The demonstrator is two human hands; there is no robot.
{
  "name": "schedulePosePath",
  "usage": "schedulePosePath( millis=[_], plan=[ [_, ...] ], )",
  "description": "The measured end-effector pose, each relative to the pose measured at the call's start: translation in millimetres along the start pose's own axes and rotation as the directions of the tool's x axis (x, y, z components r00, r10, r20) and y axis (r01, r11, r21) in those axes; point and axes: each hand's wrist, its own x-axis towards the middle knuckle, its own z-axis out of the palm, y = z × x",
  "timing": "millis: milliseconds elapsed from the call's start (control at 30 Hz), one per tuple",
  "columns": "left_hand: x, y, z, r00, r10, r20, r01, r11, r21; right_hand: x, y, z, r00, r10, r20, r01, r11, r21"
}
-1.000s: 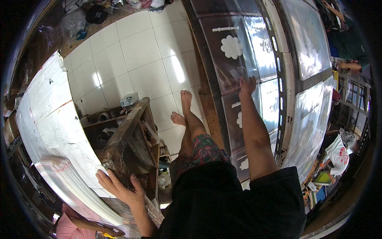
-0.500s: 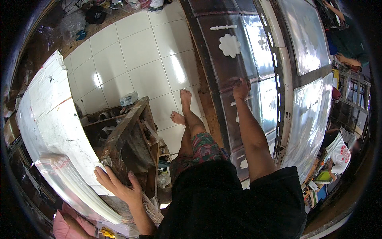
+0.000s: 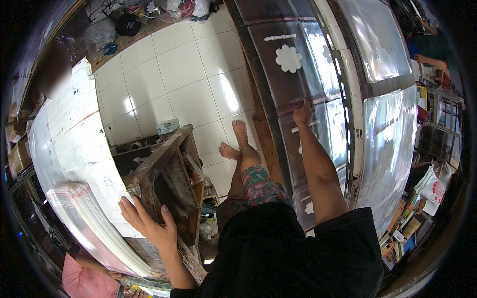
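Note:
My right hand (image 3: 303,112) is over the dark, plastic-covered panel (image 3: 271,84) on the right, near the seam between two sheets. Its fingers are bent and drawn together; whatever they may pinch is too small to make out. Just beyond it, a white flower-shaped piece (image 3: 288,58) and a thin white bar (image 3: 280,37) show on the panel. On the left, my left hand (image 3: 151,226) has its fingers stretched out, close to the edge of a white worktop (image 3: 74,144) and a worn wooden shelf unit (image 3: 161,156). It holds nothing.
A stack of clear plastic bags (image 3: 112,228) lies on the white worktop. A slotted metal rail (image 3: 342,82) divides the dark panel from more film-covered panels (image 3: 385,149) on the right. A person in a pink shirt (image 3: 84,278) is at lower left, another person's arm (image 3: 431,61) at upper right.
My right hand has shifted slightly on the dark panel and its fingers have changed pose. My left hand keeps its place. The pink-shirted person's hand now reaches to the worktop's near end.

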Motion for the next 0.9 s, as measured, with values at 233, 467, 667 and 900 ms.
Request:
schedulePosePath(
  millis=[233,467,667,900],
  plan=[
    [-1.0,-0.7,0.8,1.0,0.018,-0.023,-0.019,1.0,-0.007,-65.9,-44.3,-12.4,0.972,-0.233,-0.034,0.235,0.969,0.081],
    [-7.1,-5.8,1.7,0.998,0.008,-0.069,-0.01,1.0,-0.028,-197.6,-83.5,-11.4,0.883,-0.438,0.166,0.355,0.857,0.374],
    [-9.8,-4.9,-8.4,0.995,-0.039,-0.087,0.028,0.992,-0.123,-267.9,-85.1,-25.7,0.485,-0.528,0.697,0.309,0.849,0.428],
    [-50.4,0.1,-12.7,0.941,-0.14,-0.308,0.019,0.931,-0.364,-225.3,-5.2,8.4,0.413,-0.467,0.782,0.385,0.867,0.315]
  ],
)
